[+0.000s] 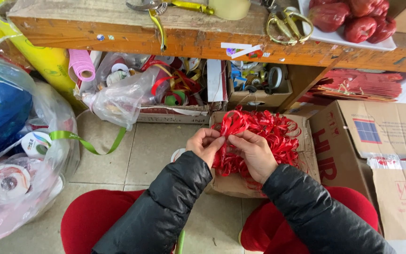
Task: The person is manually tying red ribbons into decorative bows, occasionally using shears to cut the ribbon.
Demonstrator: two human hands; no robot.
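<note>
Ribbon (264, 136), a red curly heap, fills the cardboard box (240, 184) under our hands; beyond them stands the wooden bench (189, 37). Our left hand (205, 145) and right hand (254, 154) pinch one red loop (232, 124) together.

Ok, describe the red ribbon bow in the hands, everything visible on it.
The red ribbon bow looks like thin, glossy plastic ribbon folded into several narrow loops that fan upward. Its gathered base is pinched between the left hand and the right hand, which meet there fingertip to fingertip. It is held upright, just above an open cardboard box heaped with more red ribbon pieces of the same kind. Ribbon strands trail down from it between the hands. How it is tied is hidden by the fingers.
</note>
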